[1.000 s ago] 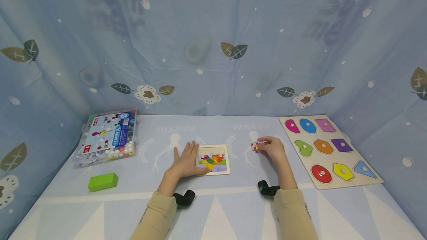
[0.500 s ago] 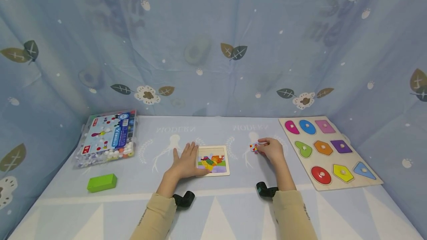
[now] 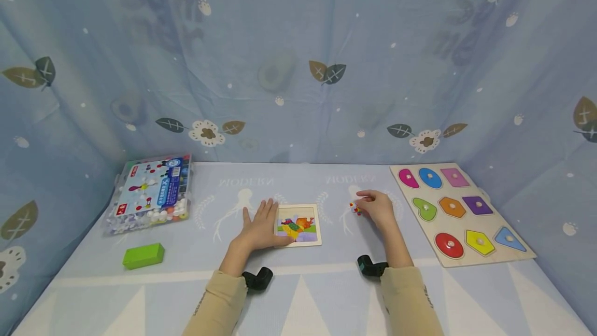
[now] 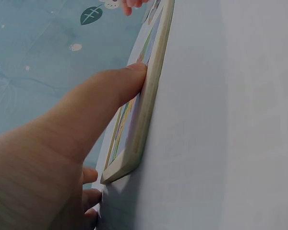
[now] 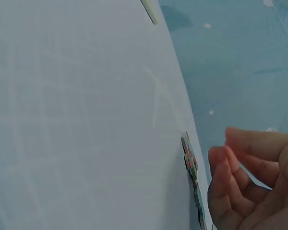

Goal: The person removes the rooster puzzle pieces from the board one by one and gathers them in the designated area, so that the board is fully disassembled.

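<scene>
A small wooden-framed jigsaw puzzle [image 3: 305,235] lies on the table with several colourful pieces in its lower part. My left hand [image 3: 258,227] rests flat at its left side, fingers spread, the thumb lying over the near edge of the frame. To the right, loose jigsaw pieces [image 3: 355,209] lie on the table, partly hidden by my right hand [image 3: 380,210]. In the right wrist view, the fingers [image 5: 221,182] bend loosely just beside and above those pieces, with a gap between them and nothing seen in the hand.
A clear plastic box [image 3: 151,191] of beads with a printed label stands at the back left. In front of it sits a green block [image 3: 143,256]. A wooden shape board [image 3: 462,211] with knobbed pieces lies on the right. A patterned curtain [image 3: 298,66] hangs behind the table.
My right fingers have come up off the jigsaw piece they were touching, and the index finger has lifted. The left hand stays in place on the puzzle frame.
</scene>
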`<state>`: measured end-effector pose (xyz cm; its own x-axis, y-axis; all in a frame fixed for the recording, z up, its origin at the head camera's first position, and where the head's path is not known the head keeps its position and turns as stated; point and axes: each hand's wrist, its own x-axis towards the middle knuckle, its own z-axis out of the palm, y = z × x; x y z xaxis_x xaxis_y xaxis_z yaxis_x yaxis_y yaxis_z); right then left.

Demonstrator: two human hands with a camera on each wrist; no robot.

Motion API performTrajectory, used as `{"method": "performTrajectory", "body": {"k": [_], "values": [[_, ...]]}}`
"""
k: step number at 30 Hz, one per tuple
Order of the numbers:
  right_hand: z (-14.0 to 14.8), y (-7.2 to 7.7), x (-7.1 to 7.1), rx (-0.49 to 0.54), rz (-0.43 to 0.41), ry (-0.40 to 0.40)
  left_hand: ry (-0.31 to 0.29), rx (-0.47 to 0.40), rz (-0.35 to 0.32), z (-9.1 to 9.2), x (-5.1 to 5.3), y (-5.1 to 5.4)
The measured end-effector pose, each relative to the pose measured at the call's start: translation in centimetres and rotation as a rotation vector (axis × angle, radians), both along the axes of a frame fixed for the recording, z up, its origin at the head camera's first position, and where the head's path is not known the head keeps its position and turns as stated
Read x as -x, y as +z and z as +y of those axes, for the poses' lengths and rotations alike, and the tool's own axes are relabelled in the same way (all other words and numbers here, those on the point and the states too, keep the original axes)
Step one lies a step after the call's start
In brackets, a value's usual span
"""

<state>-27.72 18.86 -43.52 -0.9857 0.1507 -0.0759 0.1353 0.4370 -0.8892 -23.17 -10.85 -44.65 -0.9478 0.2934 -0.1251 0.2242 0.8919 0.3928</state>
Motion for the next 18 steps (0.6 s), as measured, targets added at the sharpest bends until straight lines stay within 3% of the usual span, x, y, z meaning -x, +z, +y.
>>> {"method": "performTrajectory", "body": {"k": [8, 18], "values": [[-1.5, -0.1, 0.1, 0.165, -0.001, 0.082, -0.022, -0.065, 0.023, -0.2, 0.1, -0.1], [-3.6, -0.2, 0.0, 0.172, 0.007, 0.13, -0.141, -0.084, 0.129, -0.1, 0.0, -0.2]]}}
